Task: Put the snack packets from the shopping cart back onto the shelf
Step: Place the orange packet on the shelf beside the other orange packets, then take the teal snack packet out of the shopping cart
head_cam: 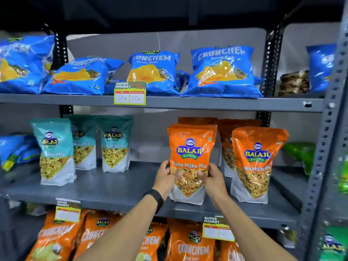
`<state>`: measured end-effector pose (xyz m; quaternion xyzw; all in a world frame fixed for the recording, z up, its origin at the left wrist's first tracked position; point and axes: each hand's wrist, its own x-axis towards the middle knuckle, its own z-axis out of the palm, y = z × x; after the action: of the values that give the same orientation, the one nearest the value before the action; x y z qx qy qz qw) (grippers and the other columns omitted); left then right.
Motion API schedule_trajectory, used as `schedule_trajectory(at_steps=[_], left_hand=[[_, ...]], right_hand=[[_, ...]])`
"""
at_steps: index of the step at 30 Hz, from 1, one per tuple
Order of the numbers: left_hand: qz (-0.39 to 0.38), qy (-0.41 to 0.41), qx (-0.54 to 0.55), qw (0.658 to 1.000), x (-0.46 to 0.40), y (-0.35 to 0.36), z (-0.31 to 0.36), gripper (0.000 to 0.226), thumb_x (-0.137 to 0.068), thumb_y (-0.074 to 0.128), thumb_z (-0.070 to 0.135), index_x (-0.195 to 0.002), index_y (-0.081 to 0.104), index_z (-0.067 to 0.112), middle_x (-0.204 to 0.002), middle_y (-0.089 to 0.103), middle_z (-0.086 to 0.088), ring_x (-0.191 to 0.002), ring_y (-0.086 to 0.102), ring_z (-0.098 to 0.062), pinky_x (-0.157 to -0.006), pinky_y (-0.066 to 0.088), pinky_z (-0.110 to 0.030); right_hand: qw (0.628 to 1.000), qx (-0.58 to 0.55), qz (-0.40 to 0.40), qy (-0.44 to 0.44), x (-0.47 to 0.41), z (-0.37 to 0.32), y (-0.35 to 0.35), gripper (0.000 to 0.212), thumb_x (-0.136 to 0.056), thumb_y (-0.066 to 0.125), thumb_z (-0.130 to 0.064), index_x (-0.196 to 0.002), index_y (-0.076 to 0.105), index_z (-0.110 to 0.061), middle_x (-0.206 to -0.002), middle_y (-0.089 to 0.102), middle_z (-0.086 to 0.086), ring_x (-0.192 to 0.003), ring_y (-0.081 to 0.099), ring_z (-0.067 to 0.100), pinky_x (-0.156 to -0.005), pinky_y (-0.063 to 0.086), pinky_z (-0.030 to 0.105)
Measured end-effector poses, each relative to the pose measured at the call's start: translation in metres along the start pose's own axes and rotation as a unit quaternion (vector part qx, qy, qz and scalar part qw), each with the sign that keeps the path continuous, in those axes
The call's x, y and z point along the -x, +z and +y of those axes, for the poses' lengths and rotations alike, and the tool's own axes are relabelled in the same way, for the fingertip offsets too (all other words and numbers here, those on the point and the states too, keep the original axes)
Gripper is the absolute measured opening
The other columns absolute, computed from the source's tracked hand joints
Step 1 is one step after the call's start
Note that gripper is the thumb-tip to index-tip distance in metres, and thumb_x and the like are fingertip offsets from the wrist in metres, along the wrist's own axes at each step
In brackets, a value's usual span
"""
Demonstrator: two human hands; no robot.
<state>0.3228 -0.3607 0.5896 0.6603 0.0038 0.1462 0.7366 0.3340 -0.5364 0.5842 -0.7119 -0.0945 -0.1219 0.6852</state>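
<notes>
**Orange packet held upright on the middle shelf**

Hands meet at the centre of the frame, both clamped on 1 orange snack packet labelled "Tikha Mitha Mix". The left hand grips its lower left edge, thumb across the front; the right hand grips the lower right edge the same way. A black wristband sits on the left wrist.

The packet stands upright with its white base on the middle shelf, near the front edge — whether its full weight rests there cannot be told. Just to its right stands another orange packet of the same kind, and more orange ones are lined up behind both, partly hidden.

At centre left of the frame, on the same shelf, 3 teal packets stand upright, well apart from the held one. A green packet lies at the right edge.

Across the upper part of the frame, the top shelf carries blue "Crunchem" bags, some leaning, with a yellow-bordered price tag clipped to its front edge.

Along the bottom of the frame — below the forearms — orange "Crunchem" bags fill the lowest shelf, with 2 more price tags above them.
</notes>
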Motion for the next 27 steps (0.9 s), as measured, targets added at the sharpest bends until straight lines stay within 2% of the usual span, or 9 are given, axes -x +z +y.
schedule_trajectory(at_steps=[4,6,8,10,12,19,21,24,27], left_hand=[[0.007,0.026,0.0,1.0,0.018,-0.009,0.002,0.068,-0.084,0.078,0.003,-0.142,0.047,0.019,-0.119,0.075,-0.002,-0.113,0.07,-0.018,-0.097,0.057,-0.041],[0.034,0.047,-0.026,0.998,0.035,-0.022,0.003,0.068,-0.087,0.075,0.004,-0.145,0.046,0.021,-0.127,0.071,-0.007,-0.118,0.067,-0.021,-0.102,0.055,-0.041],[0.058,0.081,-0.056,0.993,0.058,-0.042,0.001,0.056,-0.088,0.074,0.009,-0.138,0.054,0.026,-0.123,0.072,-0.003,-0.109,0.068,-0.015,-0.093,0.056,-0.028],[0.064,0.108,-0.066,0.99,0.086,-0.068,-0.006,0.043,-0.089,0.073,0.013,-0.126,0.063,0.032,-0.115,0.076,0.002,-0.098,0.071,-0.007,-0.082,0.055,-0.019],[0.061,0.106,-0.073,0.99,0.116,-0.099,-0.018,0.036,-0.088,0.073,0.015,-0.119,0.067,0.032,-0.111,0.079,0.001,-0.097,0.072,-0.005,-0.081,0.055,-0.018],[0.139,-0.031,-0.088,0.986,0.204,-0.238,-0.113,0.023,-0.088,0.074,0.005,-0.11,0.072,0.01,-0.098,0.078,-0.005,-0.087,0.07,-0.007,-0.082,0.053,-0.019],[0.165,-0.085,-0.092,0.978,0.232,-0.287,-0.154,0.022,-0.09,0.069,-0.002,-0.112,0.07,0.001,-0.099,0.076,-0.013,-0.085,0.07,-0.011,-0.079,0.054,-0.018],[0.204,-0.164,-0.1,0.96,0.278,-0.363,-0.215,0.024,-0.09,0.06,-0.016,-0.111,0.067,-0.009,-0.088,0.072,-0.016,-0.075,0.07,-0.008,-0.072,0.054,-0.013],[0.258,-0.276,-0.134,0.916,0.327,-0.435,-0.276,0.03,-0.095,0.047,-0.017,-0.092,0.075,-0.005,-0.075,0.069,-0.011,-0.061,0.069,-0.003,-0.07,0.057,-0.021]], right_hand=[[0.996,0.044,0.073,-0.025,0.017,0.0,-0.005,0.044,-0.093,0.073,-0.018,-0.133,0.055,-0.023,-0.116,0.066,-0.004,-0.106,0.066,0.017,-0.084,0.054,0.031],[0.988,0.07,0.125,-0.064,0.035,-0.002,-0.007,0.034,-0.093,0.072,-0.017,-0.121,0.057,-0.028,-0.105,0.065,-0.008,-0.098,0.067,0.015,-0.075,0.051,0.025],[0.984,0.08,0.115,-0.105,0.055,-0.002,-0.004,0.025,-0.092,0.071,-0.017,-0.11,0.059,-0.03,-0.098,0.066,-0.009,-0.091,0.066,0.009,-0.072,0.048,0.019],[0.986,0.088,0.06,-0.131,0.076,-0.002,0.007,0.025,-0.089,0.072,-0.016,-0.109,0.063,-0.029,-0.093,0.068,-0.011,-0.085,0.066,0.004,-0.07,0.049,0.013],[0.986,0.095,-0.017,-0.135,0.098,0.001,0.027,0.026,-0.087,0.073,-0.014,-0.107,0.066,-0.029,-0.091,0.069,-0.011,-0.081,0.065,0.002,-0.069,0.049,0.011],[0.947,0.141,-0.285,-0.045,0.184,0.075,0.168,0.031,-0.086,0.07,-0.008,-0.099,0.065,-0.035,-0.082,0.066,-0.007,-0.072,0.059,0.008,-0.072,0.054,0.033],[0.92,0.169,-0.354,0.012,0.212,0.107,0.217,0.026,-0.085,0.068,-0.01,-0.102,0.067,-0.029,-0.082,0.066,-0.006,-0.07,0.059,0.009,-0.074,0.054,0.035],[0.862,0.212,-0.45,0.096,0.255,0.16,0.281,0.025,-0.089,0.067,0.005,-0.113,0.069,-0.003,-0.088,0.065,0.009,-0.066,0.059,-0.004,-0.069,0.048,0.016],[0.797,0.258,-0.521,0.166,0.297,0.216,0.334,0.027,-0.091,0.067,0.004,-0.118,0.067,0.006,-0.091,0.066,0.011,-0.074,0.056,0.007,-0.064,0.044,0.015]])
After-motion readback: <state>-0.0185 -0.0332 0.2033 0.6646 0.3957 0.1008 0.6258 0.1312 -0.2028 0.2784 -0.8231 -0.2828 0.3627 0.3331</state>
